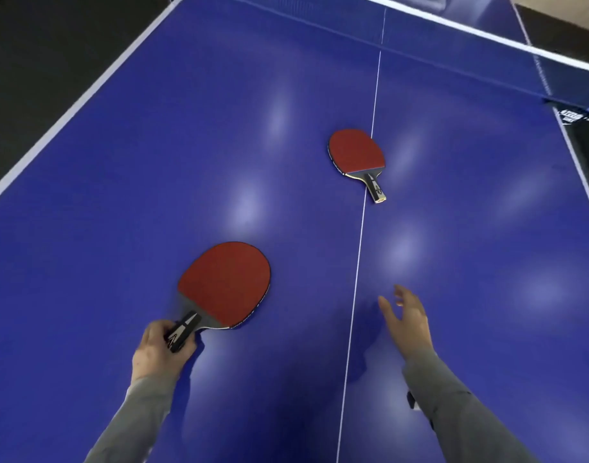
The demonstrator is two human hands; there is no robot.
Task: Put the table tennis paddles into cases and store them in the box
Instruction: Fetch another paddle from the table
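Observation:
Two red-faced table tennis paddles are in view on the blue table (470,195). My left hand (159,352) grips the black handle of the near paddle (226,282), whose red face points up, low over the table. The far paddle (356,153) lies flat beside the white centre line, its handle pointing toward me. My right hand (408,317) hovers above the table to the right of the centre line, fingers spread and holding nothing. No case or box is in view.
The net (486,51) crosses the table at the top right, with its post clamp (573,111) at the right edge. Dark floor lies beyond the table's left edge. A small dark object (411,400) shows behind my right sleeve.

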